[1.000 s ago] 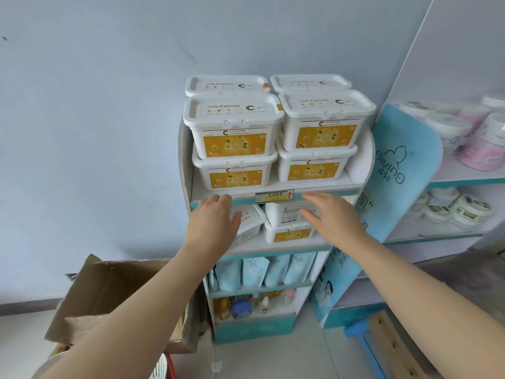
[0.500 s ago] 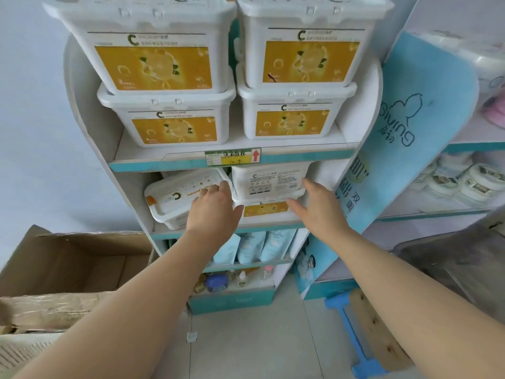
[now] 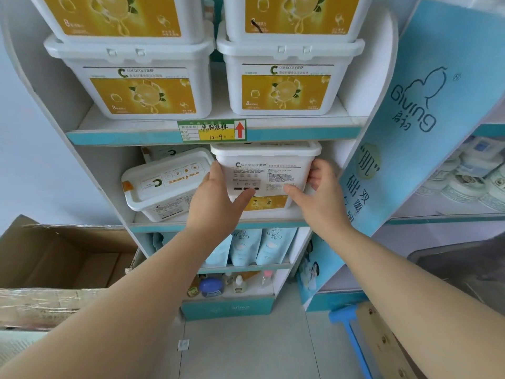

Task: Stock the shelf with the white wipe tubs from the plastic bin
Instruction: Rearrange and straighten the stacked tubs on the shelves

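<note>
Two hands clasp one white wipe tub (image 3: 265, 165) in the head view: the left hand (image 3: 218, 198) is on its left wall and the right hand (image 3: 319, 192) on its right, with fingers (image 3: 314, 176) curled round it and thumbs on the front. It sits atop a lower tub (image 3: 270, 202) on the second shelf (image 3: 153, 227), beside a tilted tub (image 3: 166, 184). It looks like rigid, smooth plastic (probably weighty with wet wipes), so the side walls under the lid rim seem the surest hold. Half a second ago both hands were only reaching, gripping nothing.
</note>
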Motion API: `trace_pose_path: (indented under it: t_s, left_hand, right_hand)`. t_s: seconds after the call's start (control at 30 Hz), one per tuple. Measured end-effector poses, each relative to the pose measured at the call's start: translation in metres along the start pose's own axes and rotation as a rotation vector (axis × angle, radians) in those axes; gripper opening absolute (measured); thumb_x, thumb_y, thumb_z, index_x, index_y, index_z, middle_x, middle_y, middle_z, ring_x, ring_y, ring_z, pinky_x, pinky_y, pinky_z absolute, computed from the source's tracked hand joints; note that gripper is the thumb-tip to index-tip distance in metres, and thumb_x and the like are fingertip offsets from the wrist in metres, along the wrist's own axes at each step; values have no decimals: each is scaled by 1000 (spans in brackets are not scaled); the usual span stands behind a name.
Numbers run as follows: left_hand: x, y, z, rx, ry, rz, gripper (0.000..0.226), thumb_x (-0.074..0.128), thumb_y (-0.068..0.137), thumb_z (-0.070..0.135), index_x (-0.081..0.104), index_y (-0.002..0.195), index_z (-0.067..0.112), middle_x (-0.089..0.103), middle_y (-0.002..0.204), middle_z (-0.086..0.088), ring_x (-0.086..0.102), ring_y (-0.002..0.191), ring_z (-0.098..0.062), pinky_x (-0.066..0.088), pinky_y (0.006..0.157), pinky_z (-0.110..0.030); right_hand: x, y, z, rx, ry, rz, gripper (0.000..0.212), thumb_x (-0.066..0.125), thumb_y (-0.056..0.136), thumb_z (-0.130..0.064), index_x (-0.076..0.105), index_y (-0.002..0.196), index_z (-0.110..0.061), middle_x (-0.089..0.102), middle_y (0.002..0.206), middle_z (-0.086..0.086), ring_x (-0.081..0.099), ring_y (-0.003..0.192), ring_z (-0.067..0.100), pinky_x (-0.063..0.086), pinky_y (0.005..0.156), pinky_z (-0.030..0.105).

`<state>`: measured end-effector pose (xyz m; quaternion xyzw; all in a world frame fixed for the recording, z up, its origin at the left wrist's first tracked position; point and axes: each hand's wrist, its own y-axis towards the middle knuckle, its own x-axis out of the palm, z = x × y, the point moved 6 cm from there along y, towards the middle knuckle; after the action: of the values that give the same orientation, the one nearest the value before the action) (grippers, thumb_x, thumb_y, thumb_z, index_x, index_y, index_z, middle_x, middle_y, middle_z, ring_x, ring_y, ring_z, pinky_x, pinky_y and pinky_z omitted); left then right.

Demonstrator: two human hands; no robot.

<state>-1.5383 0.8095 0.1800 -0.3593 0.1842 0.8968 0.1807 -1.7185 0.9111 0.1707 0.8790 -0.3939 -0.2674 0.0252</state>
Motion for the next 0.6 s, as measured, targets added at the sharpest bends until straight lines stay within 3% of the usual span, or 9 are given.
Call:
trace_pose_path:
  t_s: [0.07,0.13,0.27,0.37,0.5,0.6]
  left_hand:
    - [0,-9,-2,-10,-47,-1,54,65,84,45,43,121,12,56,115,0,56,98,-20,44,71,-30]
    - [1,-15,-5,-28,-94,-18,64,64,84,47,38,131,12,51,124,-1,51,106,-17,39,78,-28]
    - [0,-19,-6,-53,-223,-75,77,39,86,64,25,143,14,41,141,-3,40,127,-20,34,95,-30]
    - [-1,-20,-1,-81,-374,-105,82,25,84,71,13,149,22,37,148,-3,36,134,-21,29,105,-32]
    - [9,-25,1,-220,-457,-150,81,32,90,64,-16,147,31,39,147,-9,45,128,-33,39,106,-45]
    - [18,-34,5,-274,-538,-291,102,46,86,65,-35,140,34,41,146,0,51,122,-30,50,95,-49]
  right_hand:
    - [-7,-10,-3,-6,10,-2,53,78,75,-22,46,118,-18,57,108,-6,55,91,3,45,80,16]
    - [-8,-13,-1,13,47,-52,56,80,73,-20,46,117,-20,58,107,-6,57,91,7,50,83,23]
    - [2,-8,0,84,123,-258,89,85,65,-18,35,138,-29,55,125,-7,56,105,8,46,88,21]
    - [5,-9,-5,82,128,-365,96,87,62,-13,32,139,-29,56,124,-13,54,107,3,44,90,19]
    - [2,-21,-7,48,62,-345,86,89,58,-17,40,128,-30,59,115,-17,60,99,2,48,81,17]
    - [1,-29,-6,38,109,-376,79,87,62,-10,46,128,-27,64,112,-13,68,88,15,56,80,32]
